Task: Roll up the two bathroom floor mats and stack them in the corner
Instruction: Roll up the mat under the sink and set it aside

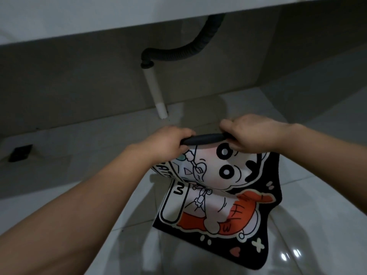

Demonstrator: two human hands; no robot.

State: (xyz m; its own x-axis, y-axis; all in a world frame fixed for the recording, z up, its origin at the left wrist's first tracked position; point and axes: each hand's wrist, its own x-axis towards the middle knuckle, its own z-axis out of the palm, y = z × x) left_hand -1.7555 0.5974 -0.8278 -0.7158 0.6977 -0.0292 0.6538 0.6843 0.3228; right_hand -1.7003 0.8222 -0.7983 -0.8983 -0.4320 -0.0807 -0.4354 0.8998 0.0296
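While only one mat (216,195) shows, the second lies out of view, so the task reads as early: rolling just begun, stacking not started.

Item 1, nearest: mat, cartoon print on black ground. Its near end rests on the pale tile floor (317,205); the rest rises, creased and slack, toward the hands.

Item 2: roll (202,140), a thin dark tube formed at the mat's far edge, lifted clear of the floor. Only a first turn or so is wound; nearly the whole mat remains flat-printed and unrolled.

Item 3: left hand (168,141), curled shut over the roll's left end, fingers wrapped on top.

Item 4: right hand (254,133), likewise closed over the right end, fingers curled forward. The roll spans between the two hands; the mat hangs below and toward the viewer.

Item 5, farther: white pipe (156,94) joined to a black hose (188,50) under a counter (99,14), against the wall. Dark floor drain (20,152) at left.
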